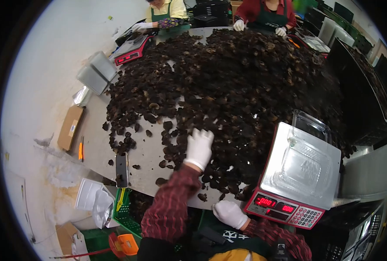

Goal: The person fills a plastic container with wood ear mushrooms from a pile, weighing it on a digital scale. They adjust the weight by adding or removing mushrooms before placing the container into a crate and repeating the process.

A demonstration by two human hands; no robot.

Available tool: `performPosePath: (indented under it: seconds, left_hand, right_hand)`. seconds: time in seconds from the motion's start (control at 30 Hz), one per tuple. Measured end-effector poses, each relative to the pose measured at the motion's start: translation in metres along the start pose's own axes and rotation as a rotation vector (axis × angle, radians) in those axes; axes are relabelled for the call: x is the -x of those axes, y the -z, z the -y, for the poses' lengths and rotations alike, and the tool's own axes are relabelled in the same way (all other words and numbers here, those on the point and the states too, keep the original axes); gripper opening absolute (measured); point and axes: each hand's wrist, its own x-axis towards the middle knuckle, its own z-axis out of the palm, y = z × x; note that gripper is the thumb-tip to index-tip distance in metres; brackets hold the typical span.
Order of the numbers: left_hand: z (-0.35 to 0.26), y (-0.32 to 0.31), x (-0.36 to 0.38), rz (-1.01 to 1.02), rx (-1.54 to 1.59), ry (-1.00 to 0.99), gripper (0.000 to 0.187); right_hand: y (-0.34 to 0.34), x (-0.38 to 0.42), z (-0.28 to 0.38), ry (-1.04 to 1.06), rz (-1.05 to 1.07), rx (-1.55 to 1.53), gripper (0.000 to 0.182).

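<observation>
— While your left hand (199,148) reaches out over the table (95,143), what does it hold?
— Nothing that shows. Your gloved fingers lie flat and loose on the near edge of the heap of dark dried mushrooms (237,82), touching the pieces without closing on any.
— And your right hand (229,214)?
— It rests at the table's near rim, just beside the red scale (289,209). Your fingers are curled under, but I cannot tell whether they grip anything.
— Where does the heap sit?
— It covers most of the table, from your left hand up to the far side, where two other people in white gloves work.
— What is on your scale?
— A clear plastic clamshell tray (304,163) lies open on its platform, and the display glows red. A phone (121,169) lies on the table, well to the left of your left arm.
</observation>
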Motion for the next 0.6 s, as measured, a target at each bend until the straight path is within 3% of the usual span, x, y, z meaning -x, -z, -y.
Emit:
performPosePath:
  seconds: [0.1,0.27,0.33,0.47,0.53,0.6]
  left_hand:
    - [-0.048,0.034,0.036,0.056,0.141,-0.121,0.046]
    - [-0.068,0.061,0.064,0.059,0.389,-0.325,0.056]
    - [-0.06,0.064,0.059,-0.024,0.427,-0.319,0.055]
    - [-0.022,0.032,0.035,-0.133,0.281,-0.055,0.059]
    - [-0.016,0.031,0.039,0.102,0.317,-0.017,0.061]
    - [-0.02,0.044,0.047,0.258,0.37,-0.104,0.061]
  right_hand:
    - [-0.002,0.001,0.0,0.002,-0.006,0.015,0.016]
    - [-0.009,0.004,-0.003,0.001,-0.012,0.039,0.018]
    - [-0.008,0.003,-0.004,0.013,-0.012,0.049,0.018]
    - [-0.011,0.005,-0.005,0.018,-0.026,0.082,0.02]
    - [-0.009,0.005,-0.002,0.02,-0.033,0.09,0.02]
    - [-0.007,0.002,-0.002,0.019,-0.045,0.099,0.02]
